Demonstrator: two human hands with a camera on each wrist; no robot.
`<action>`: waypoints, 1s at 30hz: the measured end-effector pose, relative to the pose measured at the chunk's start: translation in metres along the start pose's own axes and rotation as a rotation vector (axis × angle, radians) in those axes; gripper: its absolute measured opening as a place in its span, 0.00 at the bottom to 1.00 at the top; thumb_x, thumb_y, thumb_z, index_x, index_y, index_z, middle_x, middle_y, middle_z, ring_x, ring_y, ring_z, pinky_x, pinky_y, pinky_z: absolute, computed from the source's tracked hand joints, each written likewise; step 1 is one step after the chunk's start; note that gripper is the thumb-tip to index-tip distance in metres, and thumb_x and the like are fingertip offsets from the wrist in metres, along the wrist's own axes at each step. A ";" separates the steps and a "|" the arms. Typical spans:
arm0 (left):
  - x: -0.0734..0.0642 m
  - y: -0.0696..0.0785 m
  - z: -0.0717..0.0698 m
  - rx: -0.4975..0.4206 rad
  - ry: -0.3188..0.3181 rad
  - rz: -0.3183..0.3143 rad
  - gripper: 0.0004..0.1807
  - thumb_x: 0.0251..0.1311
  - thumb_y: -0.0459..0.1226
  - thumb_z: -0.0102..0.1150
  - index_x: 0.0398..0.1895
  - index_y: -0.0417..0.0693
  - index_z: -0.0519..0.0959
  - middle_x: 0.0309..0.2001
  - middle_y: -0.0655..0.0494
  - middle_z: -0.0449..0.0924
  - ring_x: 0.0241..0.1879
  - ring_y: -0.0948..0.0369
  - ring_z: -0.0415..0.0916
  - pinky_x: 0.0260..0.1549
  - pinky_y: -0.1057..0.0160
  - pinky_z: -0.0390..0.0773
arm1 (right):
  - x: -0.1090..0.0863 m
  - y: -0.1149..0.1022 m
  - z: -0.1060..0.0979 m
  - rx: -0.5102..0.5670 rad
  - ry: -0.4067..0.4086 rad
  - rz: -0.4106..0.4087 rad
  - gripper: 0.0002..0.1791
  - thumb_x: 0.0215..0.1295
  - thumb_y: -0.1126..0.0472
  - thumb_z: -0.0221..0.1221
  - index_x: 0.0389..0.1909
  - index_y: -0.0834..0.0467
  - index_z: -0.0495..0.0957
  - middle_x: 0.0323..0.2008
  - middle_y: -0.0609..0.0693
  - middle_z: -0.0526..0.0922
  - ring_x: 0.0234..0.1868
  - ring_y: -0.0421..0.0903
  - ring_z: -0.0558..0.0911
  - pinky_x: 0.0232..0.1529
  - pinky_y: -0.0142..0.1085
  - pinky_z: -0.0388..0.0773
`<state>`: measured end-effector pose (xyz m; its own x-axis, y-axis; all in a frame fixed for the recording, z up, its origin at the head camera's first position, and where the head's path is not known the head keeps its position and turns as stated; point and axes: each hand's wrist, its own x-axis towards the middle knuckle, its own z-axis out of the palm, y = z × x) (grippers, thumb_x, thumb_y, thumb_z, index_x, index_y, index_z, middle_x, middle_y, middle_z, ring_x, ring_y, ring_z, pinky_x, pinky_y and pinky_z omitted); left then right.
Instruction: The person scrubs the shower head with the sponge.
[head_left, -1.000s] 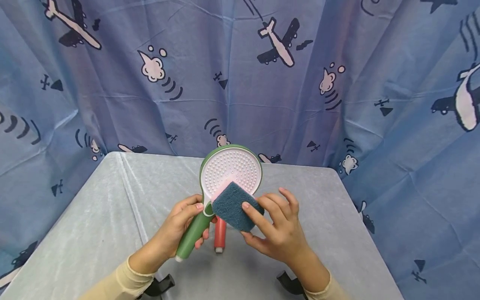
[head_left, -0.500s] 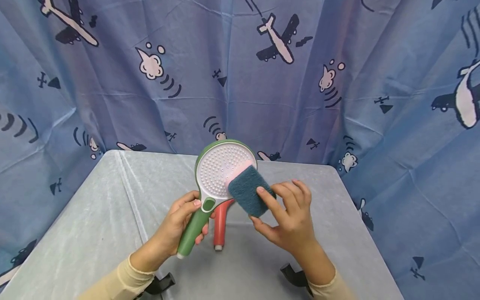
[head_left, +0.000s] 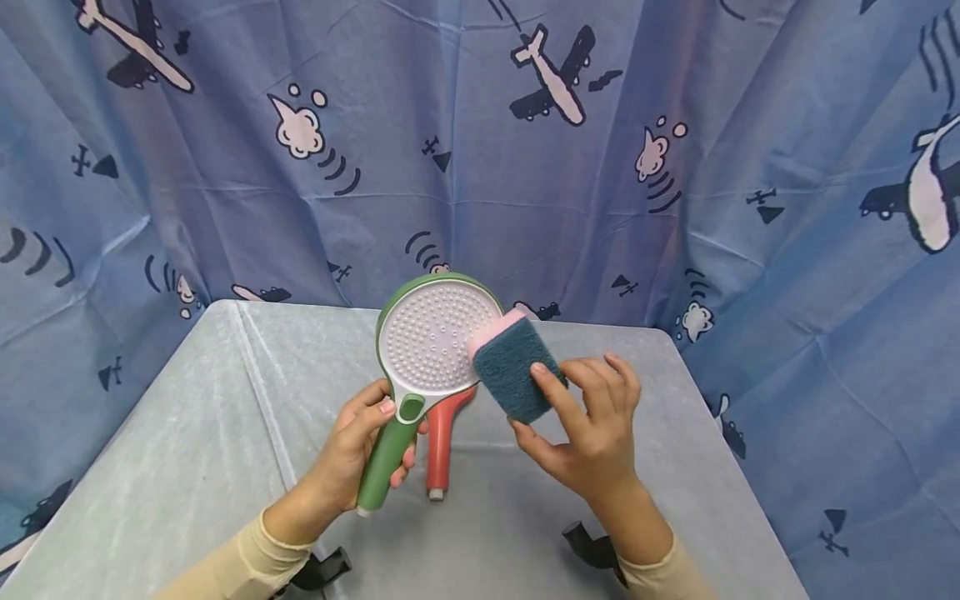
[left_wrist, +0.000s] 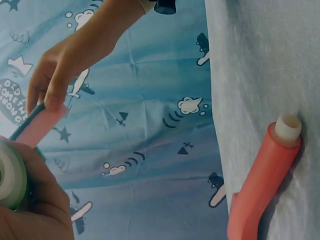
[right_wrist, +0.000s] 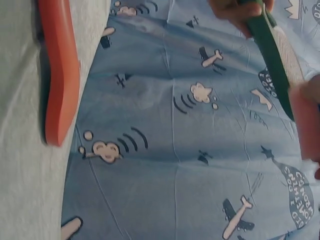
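Observation:
My left hand (head_left: 348, 446) grips a green shower head (head_left: 386, 458) by its handle, the thumb beside the green button. Its round white nozzle face, full of small nubs, is turned up toward the head camera. In my right hand (head_left: 596, 429) a sponge (head_left: 517, 367) is pinched by its edges, dark scouring side up and pink foam underneath. The sponge's pink edge lies against the right side of the nozzle face; the right wrist view shows the pink foam (right_wrist: 306, 122) at the green rim. Beneath them, a red shower head (head_left: 441, 450) lies on the table, its head mostly hidden.
The table (head_left: 187, 467) has a pale grey cloth cover with a crease on the left. A blue curtain (head_left: 480, 167) printed with airplanes hangs behind and at both sides. Black straps (head_left: 592, 546) show at both wrists.
The sponge has slid up and to the right over the nozzle face, from its lower part to its right edge. The green shower head has shifted slightly left and up.

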<state>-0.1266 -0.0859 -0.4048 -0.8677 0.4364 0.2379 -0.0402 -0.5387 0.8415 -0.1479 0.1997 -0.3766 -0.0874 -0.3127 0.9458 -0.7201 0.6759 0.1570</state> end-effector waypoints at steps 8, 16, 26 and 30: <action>0.004 -0.008 -0.003 -0.053 -0.004 0.081 0.16 0.84 0.43 0.32 0.59 0.46 0.69 0.40 0.53 0.82 0.23 0.64 0.81 0.16 0.69 0.81 | -0.004 -0.006 0.005 0.053 -0.122 -0.122 0.25 0.63 0.46 0.63 0.55 0.58 0.84 0.43 0.60 0.82 0.46 0.59 0.77 0.59 0.66 0.62; 0.008 -0.017 -0.005 0.200 -0.159 0.059 0.17 0.82 0.40 0.38 0.67 0.46 0.66 0.50 0.50 0.85 0.40 0.57 0.87 0.38 0.55 0.89 | -0.002 -0.005 0.003 0.003 0.117 0.156 0.27 0.63 0.46 0.66 0.51 0.65 0.82 0.42 0.66 0.80 0.42 0.62 0.75 0.59 0.63 0.62; 0.005 -0.019 0.000 0.449 -0.130 0.115 0.35 0.67 0.26 0.61 0.74 0.40 0.60 0.64 0.32 0.73 0.61 0.51 0.79 0.60 0.58 0.80 | -0.008 -0.022 0.011 0.188 -0.018 0.149 0.30 0.64 0.43 0.66 0.53 0.65 0.82 0.44 0.63 0.80 0.46 0.60 0.76 0.58 0.61 0.62; 0.000 -0.017 0.007 0.522 -0.007 0.040 0.37 0.62 0.31 0.69 0.72 0.38 0.64 0.62 0.38 0.77 0.56 0.58 0.82 0.54 0.61 0.83 | -0.011 -0.026 0.014 0.176 -0.069 0.147 0.30 0.64 0.42 0.66 0.55 0.62 0.83 0.44 0.61 0.80 0.46 0.58 0.75 0.57 0.63 0.63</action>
<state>-0.1226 -0.0717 -0.4160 -0.8603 0.4286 0.2762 0.2464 -0.1249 0.9611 -0.1373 0.1764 -0.3951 -0.2423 -0.2682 0.9324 -0.8045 0.5926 -0.0386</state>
